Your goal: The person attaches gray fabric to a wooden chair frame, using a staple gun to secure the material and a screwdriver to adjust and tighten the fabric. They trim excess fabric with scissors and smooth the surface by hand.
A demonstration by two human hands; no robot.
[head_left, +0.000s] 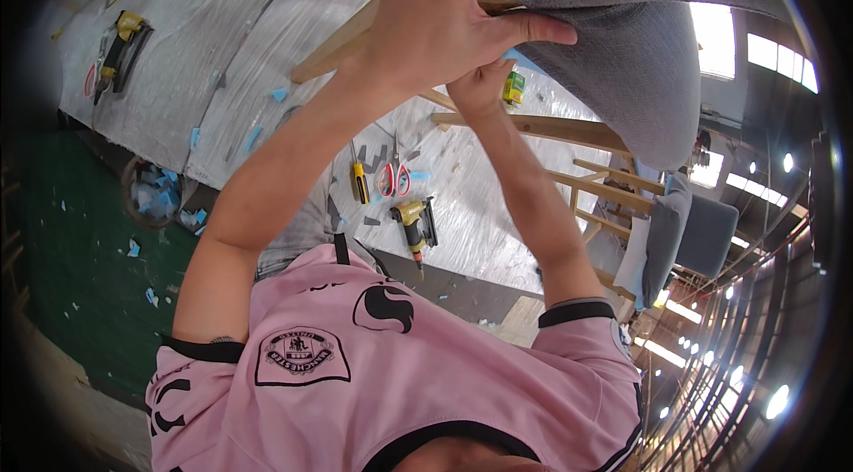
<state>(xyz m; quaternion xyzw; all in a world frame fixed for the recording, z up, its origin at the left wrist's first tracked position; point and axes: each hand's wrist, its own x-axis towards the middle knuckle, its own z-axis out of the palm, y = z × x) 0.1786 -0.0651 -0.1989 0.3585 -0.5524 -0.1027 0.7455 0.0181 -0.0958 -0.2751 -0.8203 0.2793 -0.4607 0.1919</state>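
A grey upholstered chair (613,72) with pale wooden legs is tipped over above the table, in the upper part of the view. My left hand (426,28) grips its edge, the thumb stretched across the grey fabric and the fingers running up out of view. Just below it, my right hand (480,88) is closed under the edge of the chair. The left hand hides part of its fingers, and what they pinch cannot be made out. Bare wood shows beside the left hand, and a small yellow-green box (514,88) lies just beyond the right hand.
On the plastic-covered table (480,223) lie a yellow-black screwdriver (359,180), red-handled scissors (392,177), a staple gun (415,228) and grey scraps. Another staple gun (124,45) lies far left. A bin of blue foam scraps (155,196) stands below; more chairs (657,241) stand right.
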